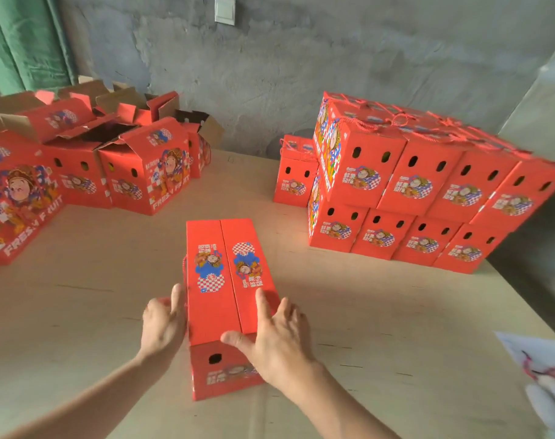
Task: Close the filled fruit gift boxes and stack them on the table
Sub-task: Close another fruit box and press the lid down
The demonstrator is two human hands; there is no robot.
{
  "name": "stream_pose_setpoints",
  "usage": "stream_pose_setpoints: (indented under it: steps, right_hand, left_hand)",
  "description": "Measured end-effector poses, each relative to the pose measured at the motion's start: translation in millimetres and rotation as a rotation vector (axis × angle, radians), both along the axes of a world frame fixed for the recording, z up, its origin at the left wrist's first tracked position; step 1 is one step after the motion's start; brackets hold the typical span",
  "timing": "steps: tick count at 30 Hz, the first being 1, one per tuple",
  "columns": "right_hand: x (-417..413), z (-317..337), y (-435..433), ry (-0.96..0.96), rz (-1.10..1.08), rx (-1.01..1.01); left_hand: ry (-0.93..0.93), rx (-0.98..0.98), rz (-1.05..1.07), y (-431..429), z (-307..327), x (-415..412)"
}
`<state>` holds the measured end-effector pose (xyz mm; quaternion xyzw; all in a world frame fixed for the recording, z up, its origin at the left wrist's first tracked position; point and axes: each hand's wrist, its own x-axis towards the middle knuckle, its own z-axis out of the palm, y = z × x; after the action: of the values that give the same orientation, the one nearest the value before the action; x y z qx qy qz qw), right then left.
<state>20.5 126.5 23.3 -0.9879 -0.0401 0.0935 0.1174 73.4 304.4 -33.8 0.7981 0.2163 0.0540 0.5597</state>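
A red fruit gift box [221, 280] stands in front of me on the table [380, 312], its two top flaps folded shut along a middle seam. My left hand [164, 324] lies flat against the box's left side, fingers straight. My right hand [276, 337] presses on the top right flap with straight fingers, thumb at the near edge. On the right of the table is a two-layer stack of closed red boxes [418, 191] with rope handles. On the left are several open red boxes [89, 160] with flaps up.
A single closed box [293, 175] stands behind the stack on its left. A bag with red rope handles [542, 375] lies at the table's right edge. A grey wall runs along the back, a green curtain [23, 42] hangs at far left.
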Motion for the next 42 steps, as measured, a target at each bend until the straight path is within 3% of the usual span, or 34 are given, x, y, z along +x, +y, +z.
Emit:
stream_pose_setpoints:
  steps: [3, 4, 6, 7, 9, 11, 12, 15, 18, 22, 26, 29, 31, 33, 37, 42]
  right_hand:
    - [4.8, 2.8, -20.4, -0.089, -0.168, 0.432]
    - [7.9, 1.5, -31.1, -0.078, -0.298, 0.599]
    - [14.6, -5.1, -46.4, 0.065, -0.499, 0.746]
    - [17.0, -10.2, -47.8, 0.199, -0.535, 0.804]
    - [25.9, -24.2, -39.4, 0.462, -0.601, 1.105]
    - [42.8, -29.1, -26.5, 0.504, -0.652, 1.411]
    - [51.5, -25.0, -20.7, 0.461, -0.684, 1.471]
    - [76.6, -0.5, -11.8, 0.152, -0.717, 1.386]
    - [93.6, 40.9, -7.6, -0.106, -0.51, 1.288]
    - [95.0, 93.1, 10.4, 0.019, -0.081, 1.336]
    - [91.8, 104.3, 32.1, 0.261, 0.009, 1.369]
    - [91.9, 107.0, 35.3, 0.415, -0.055, 1.4]
    - [94.3, 114.4, 34.5, 0.451, -0.137, 1.407]
    - [99.6, 124.8, 35.8, 0.396, -0.2, 1.374]
    - [104.7, 144.8, 42.9, 0.277, -0.206, 1.229]
    - [105.1, 176.4, 54.7, 0.168, -0.105, 1.215]
  left_hand:
    - [0.301, -0.436, 0.088, -2.0, 3.4, -13.1]
    - [0.388, -0.549, 0.08, -2.1, 3.4, -16.0]
    - [0.504, -0.683, 0.066, -5.7, 8.1, -18.6]
    - [0.507, -0.73, 0.062, -7.8, 13.1, -17.7]
    - [0.401, -0.777, 0.067, -11.5, 26.6, -12.3]
    - [0.242, -0.745, 0.119, -11.0, 40.6, -3.3]
    - [0.164, -0.712, 0.138, -9.2, 47.5, 1.7]
    - [-0.024, -0.485, 0.069, -5.5, 72.3, 13.6]
    - [-0.219, -0.121, -0.07, -3.4, 110.0, 23.5]
    - [-0.332, 0.274, -0.321, -5.9, 163.8, 34.1]
    - [-0.383, 0.595, -0.448, -11.3, 174.7, 34.9]
    - [-0.452, 0.527, -0.473, -7.3, 161.1, 32.7]
    - [-0.488, 0.418, -0.377, -2.5, 139.3, 30.5]
    - [-0.407, 0.395, -0.351, -1.0, 106.2, 21.9]
    - [-0.364, 0.402, -0.579, -2.6, 48.5, -5.6]
    - [-0.498, 0.47, -0.551, 7.9, 64.4, -0.4]
